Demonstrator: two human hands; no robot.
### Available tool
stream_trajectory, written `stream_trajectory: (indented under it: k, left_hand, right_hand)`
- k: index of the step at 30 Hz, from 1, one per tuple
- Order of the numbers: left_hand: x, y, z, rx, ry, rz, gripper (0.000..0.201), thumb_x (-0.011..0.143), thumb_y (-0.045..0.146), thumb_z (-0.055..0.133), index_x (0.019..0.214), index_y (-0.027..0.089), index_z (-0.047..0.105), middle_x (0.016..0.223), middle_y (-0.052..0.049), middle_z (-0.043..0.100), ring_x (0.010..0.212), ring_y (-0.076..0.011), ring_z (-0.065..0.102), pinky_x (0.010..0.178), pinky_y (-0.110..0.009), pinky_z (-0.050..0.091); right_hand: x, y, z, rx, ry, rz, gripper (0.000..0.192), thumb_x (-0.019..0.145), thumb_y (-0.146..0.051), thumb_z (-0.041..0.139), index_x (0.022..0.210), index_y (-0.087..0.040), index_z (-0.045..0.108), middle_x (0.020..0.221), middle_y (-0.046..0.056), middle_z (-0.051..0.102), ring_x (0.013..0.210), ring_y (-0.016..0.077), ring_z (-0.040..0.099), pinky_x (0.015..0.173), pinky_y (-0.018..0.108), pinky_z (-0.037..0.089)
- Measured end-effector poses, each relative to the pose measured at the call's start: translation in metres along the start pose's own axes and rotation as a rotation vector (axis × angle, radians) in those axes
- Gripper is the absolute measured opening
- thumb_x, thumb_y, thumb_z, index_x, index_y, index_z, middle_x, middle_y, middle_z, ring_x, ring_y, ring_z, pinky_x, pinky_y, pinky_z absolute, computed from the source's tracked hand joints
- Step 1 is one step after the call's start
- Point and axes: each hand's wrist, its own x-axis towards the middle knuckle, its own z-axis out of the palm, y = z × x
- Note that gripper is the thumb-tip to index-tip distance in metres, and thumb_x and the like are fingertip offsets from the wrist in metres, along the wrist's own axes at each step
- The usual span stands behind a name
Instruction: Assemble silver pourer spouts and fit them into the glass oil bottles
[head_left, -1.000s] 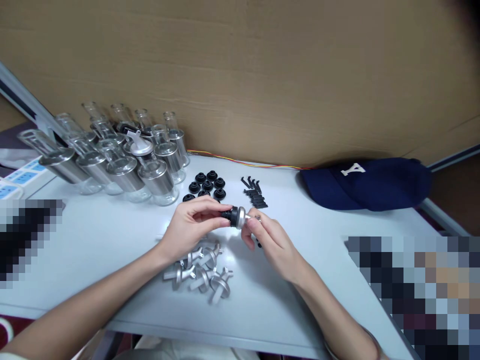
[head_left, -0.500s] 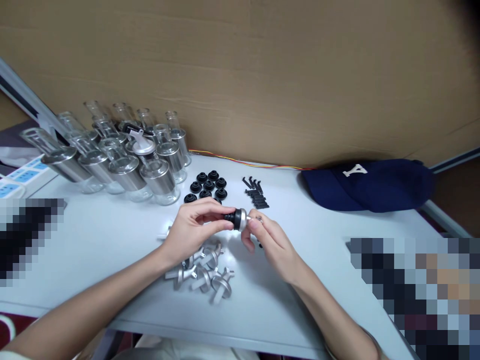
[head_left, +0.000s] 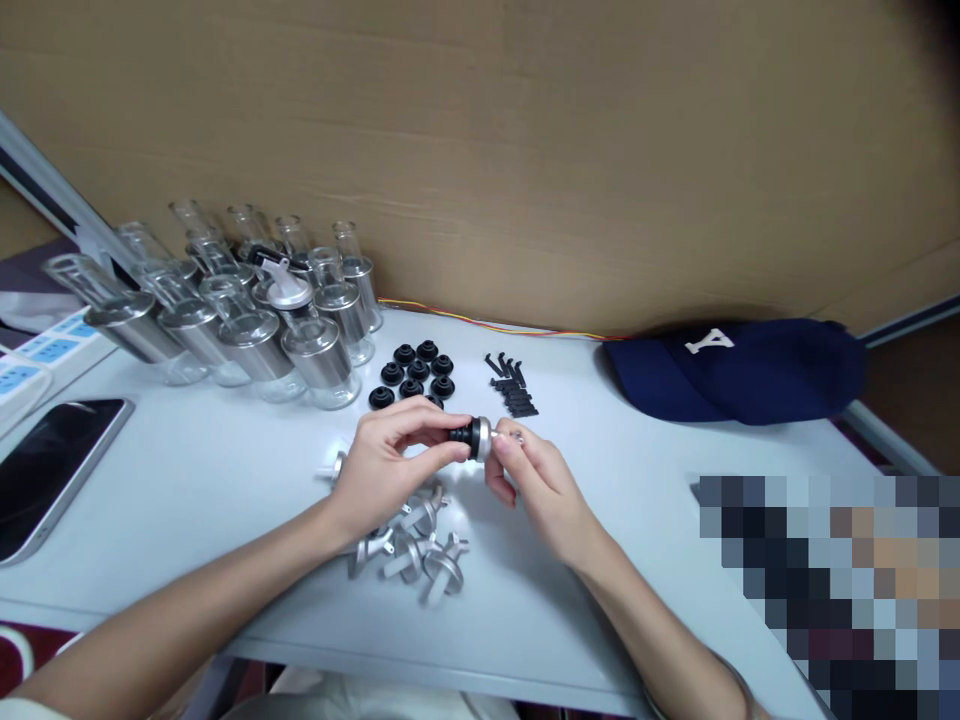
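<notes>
Between my hands, above the table, is a metal pourer spout (head_left: 486, 438) lying sideways with a black ribbed rubber stopper (head_left: 466, 437) around its stem. My left hand (head_left: 386, 450) pinches the stopper between thumb and fingers. From the other side, my right hand (head_left: 540, 485) is closed on the spout's narrow end, which is mostly hidden by the fingers. Several loose metal pourer spouts (head_left: 442, 572) lie below my left hand, partly covered by it. Black rubber stoppers (head_left: 418, 370) stand grouped behind that hand. Small black levers (head_left: 514, 385) lie beyond my right hand.
Several glass bottles with metal sleeves (head_left: 324, 355) crowd the back left, one topped with a fitted pourer (head_left: 287, 285). A phone (head_left: 60, 470) and power strips (head_left: 45, 350) sit at the left. A navy cap (head_left: 735, 375) rests at the back right, before a cardboard wall (head_left: 525, 150).
Both hands stay almost in place around the pourer and stopper. The right hand's lower fingers have shifted slightly.
</notes>
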Motion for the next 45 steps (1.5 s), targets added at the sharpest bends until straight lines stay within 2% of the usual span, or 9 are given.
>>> stream_trajectory:
  k: [6, 9, 13, 17, 22, 26, 31, 36, 45]
  left_hand:
    - [0.002, -0.001, -0.004, 0.245, 0.027, 0.176, 0.016, 0.078, 0.019, 0.07, 0.093, 0.018, 0.07, 0.083, -0.003, 0.063, 0.075, -0.0127, 0.06, 0.069, -0.024, 0.051]
    - [0.002, -0.004, -0.006, 0.336, 0.062, 0.278, 0.014, 0.078, 0.021, 0.071, 0.091, 0.018, 0.065, 0.083, -0.002, 0.062, 0.075, -0.0126, 0.058, 0.068, -0.024, 0.049]
    - [0.0, -0.007, -0.006, 0.38, -0.001, 0.33, 0.013, 0.078, 0.021, 0.071, 0.087, 0.017, 0.061, 0.081, -0.001, 0.06, 0.074, -0.0128, 0.058, 0.065, -0.023, 0.049]
    - [-0.003, -0.006, -0.004, 0.38, -0.121, 0.355, 0.019, 0.081, 0.019, 0.068, 0.099, 0.018, 0.061, 0.089, -0.003, 0.06, 0.077, -0.0122, 0.059, 0.069, -0.023, 0.05]
    - [-0.004, 0.0, -0.004, 0.365, -0.166, 0.317, 0.022, 0.088, 0.013, 0.055, 0.108, 0.019, 0.061, 0.097, -0.006, 0.063, 0.087, -0.0141, 0.06, 0.077, -0.026, 0.051]
    - [-0.004, 0.001, -0.005, 0.319, -0.176, 0.277, 0.02, 0.088, 0.015, 0.055, 0.105, 0.02, 0.064, 0.094, -0.006, 0.064, 0.085, -0.0147, 0.061, 0.077, -0.027, 0.052]
    - [-0.003, -0.003, -0.004, 0.188, -0.165, 0.097, 0.016, 0.085, 0.024, 0.061, 0.101, 0.02, 0.062, 0.084, -0.002, 0.06, 0.074, -0.0126, 0.059, 0.067, -0.023, 0.051]
    - [-0.004, -0.003, -0.003, -0.027, -0.329, -0.093, 0.023, 0.09, 0.031, 0.054, 0.11, 0.021, 0.047, 0.08, -0.001, 0.064, 0.073, -0.0136, 0.064, 0.068, -0.025, 0.051]
    - [-0.003, 0.004, -0.007, -0.142, -0.489, -0.163, 0.02, 0.093, 0.033, 0.047, 0.11, 0.022, 0.045, 0.078, -0.003, 0.066, 0.069, -0.0145, 0.063, 0.059, -0.023, 0.046]
  right_hand:
    - [0.002, -0.005, 0.003, -0.19, 0.231, 0.073, 0.022, 0.093, -0.044, 0.043, 0.088, -0.022, 0.044, 0.051, -0.01, 0.037, 0.044, 0.0092, 0.032, 0.047, 0.023, 0.026]
    - [0.0, -0.005, 0.002, -0.133, 0.321, 0.061, 0.019, 0.09, -0.04, 0.048, 0.095, -0.022, 0.045, 0.047, -0.011, 0.037, 0.042, 0.0089, 0.032, 0.045, 0.022, 0.028]
    - [-0.003, -0.004, 0.003, 0.045, 0.191, 0.018, 0.03, 0.088, -0.04, 0.054, 0.111, -0.022, 0.049, 0.066, -0.003, 0.058, 0.058, 0.0125, 0.054, 0.051, 0.022, 0.04]
    - [-0.003, -0.004, 0.004, 0.07, 0.111, 0.043, 0.029, 0.086, -0.036, 0.056, 0.112, -0.022, 0.053, 0.073, 0.0, 0.062, 0.066, 0.0141, 0.06, 0.055, 0.024, 0.045]
    - [0.001, 0.0, 0.0, 0.22, 0.09, 0.033, 0.028, 0.086, -0.038, 0.057, 0.108, -0.021, 0.053, 0.068, -0.002, 0.062, 0.063, 0.0143, 0.064, 0.065, 0.028, 0.051]
    - [0.001, 0.001, -0.001, 0.255, 0.051, 0.033, 0.034, 0.085, -0.045, 0.059, 0.109, -0.023, 0.05, 0.066, -0.002, 0.061, 0.062, 0.0156, 0.064, 0.066, 0.031, 0.052]
    - [0.0, -0.001, -0.001, 0.272, 0.004, 0.02, 0.04, 0.085, -0.051, 0.057, 0.111, -0.022, 0.051, 0.064, -0.002, 0.06, 0.06, 0.0151, 0.063, 0.067, 0.032, 0.052]
    - [0.0, -0.005, -0.002, 0.4, -0.037, 0.026, 0.04, 0.083, -0.051, 0.061, 0.108, -0.022, 0.049, 0.066, -0.003, 0.062, 0.059, 0.0133, 0.062, 0.064, 0.029, 0.052]
    - [0.0, -0.007, -0.002, 0.486, -0.172, 0.098, 0.043, 0.081, -0.056, 0.062, 0.105, -0.022, 0.048, 0.064, -0.003, 0.062, 0.061, 0.0138, 0.061, 0.061, 0.027, 0.051]
